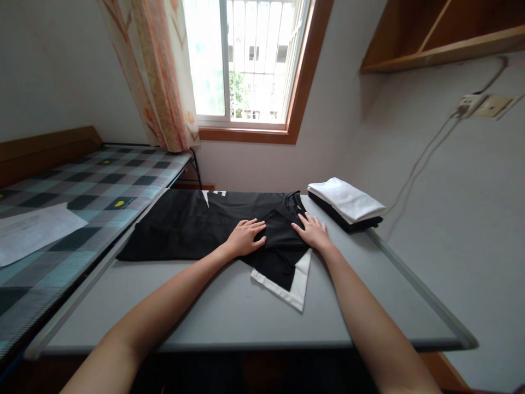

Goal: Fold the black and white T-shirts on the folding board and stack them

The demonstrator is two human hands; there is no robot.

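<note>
A black T-shirt point(176, 230) lies sideways on the grey table, partly folded, with a white print near its far edge. Its collar is at the right end. One sleeve with a white band point(301, 282) points toward me over the table. My left hand point(245, 238) rests flat on the shirt's middle, fingers spread. Palm down, my right hand point(314, 231) presses on the collar end, its fingers also apart. Neither hand grips the cloth.
Folded white and black clothes point(348, 200) are stacked at the table's back right. A bed with a checked mattress point(135, 180) and a paper sheet point(39, 230) is on the left. The grey table point(197, 312) ends at a wall with cables point(422, 158) on the right.
</note>
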